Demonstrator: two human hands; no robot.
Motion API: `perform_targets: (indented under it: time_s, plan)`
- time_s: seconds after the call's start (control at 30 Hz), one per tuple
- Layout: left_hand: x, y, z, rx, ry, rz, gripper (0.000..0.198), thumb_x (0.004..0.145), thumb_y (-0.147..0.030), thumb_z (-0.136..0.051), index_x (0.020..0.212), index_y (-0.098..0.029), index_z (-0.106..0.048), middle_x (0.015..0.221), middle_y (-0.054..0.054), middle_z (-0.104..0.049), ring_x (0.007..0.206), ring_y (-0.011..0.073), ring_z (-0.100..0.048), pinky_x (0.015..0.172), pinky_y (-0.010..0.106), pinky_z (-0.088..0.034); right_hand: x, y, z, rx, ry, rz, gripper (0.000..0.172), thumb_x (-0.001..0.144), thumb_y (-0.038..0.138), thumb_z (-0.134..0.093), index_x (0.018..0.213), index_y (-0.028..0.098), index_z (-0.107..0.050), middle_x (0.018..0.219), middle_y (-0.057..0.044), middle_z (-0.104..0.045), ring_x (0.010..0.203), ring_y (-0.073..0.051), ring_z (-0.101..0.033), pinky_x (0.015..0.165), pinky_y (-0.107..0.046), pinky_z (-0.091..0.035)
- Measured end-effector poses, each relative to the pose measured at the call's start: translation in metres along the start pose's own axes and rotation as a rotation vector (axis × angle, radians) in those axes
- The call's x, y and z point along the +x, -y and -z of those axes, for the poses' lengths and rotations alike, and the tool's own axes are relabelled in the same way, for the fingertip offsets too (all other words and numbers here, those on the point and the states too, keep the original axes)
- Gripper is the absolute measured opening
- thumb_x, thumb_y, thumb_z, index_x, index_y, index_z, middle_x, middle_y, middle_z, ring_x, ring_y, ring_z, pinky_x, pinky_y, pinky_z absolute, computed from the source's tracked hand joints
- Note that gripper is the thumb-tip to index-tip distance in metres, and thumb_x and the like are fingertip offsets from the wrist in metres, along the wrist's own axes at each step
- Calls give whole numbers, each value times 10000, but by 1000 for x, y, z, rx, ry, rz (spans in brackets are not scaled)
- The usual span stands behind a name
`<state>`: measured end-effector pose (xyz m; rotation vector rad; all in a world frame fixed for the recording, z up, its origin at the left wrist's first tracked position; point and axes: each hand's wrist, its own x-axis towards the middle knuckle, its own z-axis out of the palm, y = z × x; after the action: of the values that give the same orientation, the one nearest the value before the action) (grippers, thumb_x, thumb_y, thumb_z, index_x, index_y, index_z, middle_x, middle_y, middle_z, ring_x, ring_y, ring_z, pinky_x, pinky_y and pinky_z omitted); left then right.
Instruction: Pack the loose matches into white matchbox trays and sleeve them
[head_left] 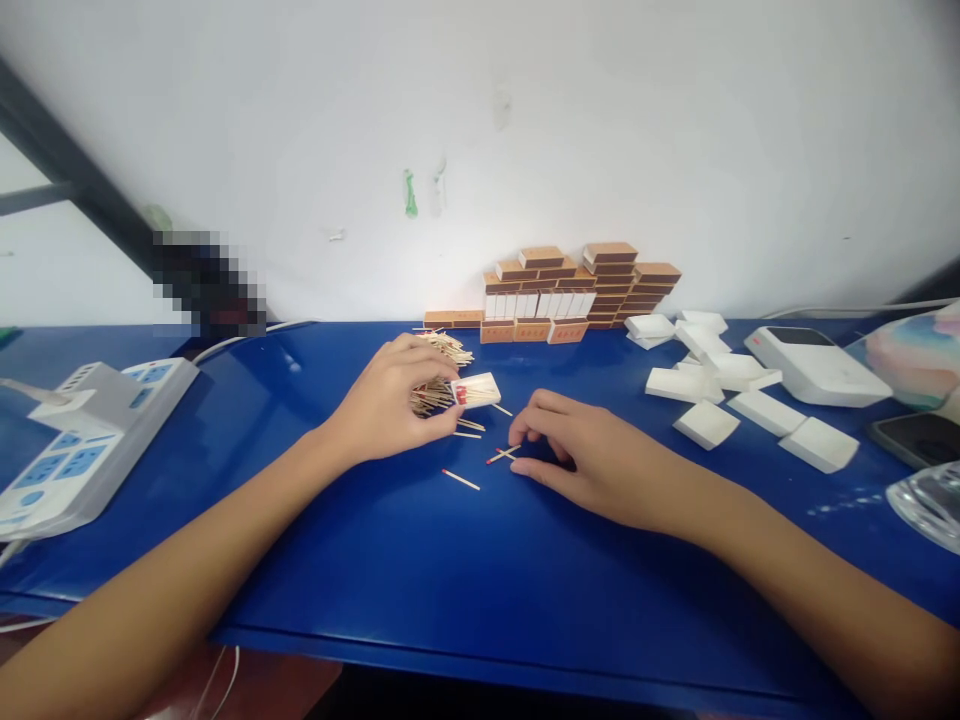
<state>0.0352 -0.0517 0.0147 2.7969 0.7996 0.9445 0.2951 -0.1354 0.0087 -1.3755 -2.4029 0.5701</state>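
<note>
Tray (486, 402), small, white, near centre frame, lifted at a tilt in the left hand (397, 400). Thumb and fingers closed on its left end, a light pinch. Inside: a layer of matches (480, 386), red heads toward the thumb, sticks pointing right.

Right hand (592, 455), just right of centre, low over the worktop (420, 570). Thumb and forefinger part-open, gap visible. Two crossed matches (498, 457) reach into that gap; cannot tell whether the fingertips touch either. No firm grip seen.

Step in hand, as I judge it: gathering stray matches while the tray is kept up and steady. Next move calls for a fine pinch on one thin stick, its crossed neighbour left free, and a left grip soft enough not to crush the card.

About the hands: single match (461, 480) lying apart, below centre; heap of matches (431, 400) behind the left fingers, partly hidden by them. Back of the worktop, upper centre-right: stacked matchboxes (536, 290). Right of frame: loose white trays (684, 384), scattered, well apart from the left hand.
</note>
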Motion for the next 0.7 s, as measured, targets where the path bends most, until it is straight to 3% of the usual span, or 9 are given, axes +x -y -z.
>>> perform_targets:
  time_s: [0.2,0.7]
  plan:
    - [-1,1,1,-9,31,22,230,852,-316,-744,1059,-215,-746,1125,44,-777,1131,256,-646,1067,480,-469,2,-1,1,-15,34,-17,179,1038,305,-543,906,219,-629,995,-39,-627,736,-146,-581,646,-296,-433]
    - [-3,-4,-3,16,66,61,245,812,-327,-772,1034,-224,-756,1131,35,-775,1157,279,-632,1048,489,-426,-3,-10,0,-42,56,-35,198,1067,282,-459,923,221,-580,990,-41,-631,723,-165,-593,657,-327,-434]
